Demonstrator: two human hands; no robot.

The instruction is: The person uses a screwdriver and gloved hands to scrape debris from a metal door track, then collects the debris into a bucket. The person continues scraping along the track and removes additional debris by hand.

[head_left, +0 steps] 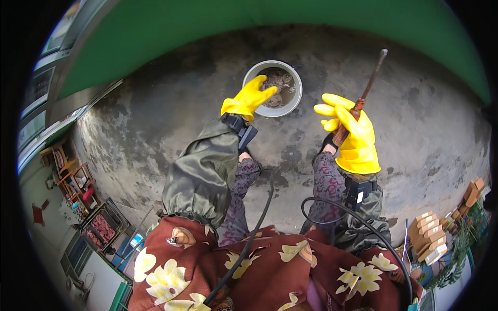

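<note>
A white plastic bucket (298, 95) stands on the floor in front of me, with a greyish-brown wet cloth (277, 83) in murky water inside it. My left hand (251, 95), in a yellow rubber glove, reaches over the bucket's left side. Its fingers are spread and nothing shows between them. To the right of the bucket, my right hand (352, 128), gloved in the same yellow rubber, grips a screwdriver (360, 103). The worn red handle lies across the palm under the fingers, and the rusty shaft points up and away from me.
Damp patches mark the concrete floor (288, 151). A green wall surface (256, 13) curves along the far side. A black cable (268, 194) hangs before my body. Stacked cardboard boxes (432, 233) and a plant (453, 268) stand at right; chairs (78, 182) stand at left.
</note>
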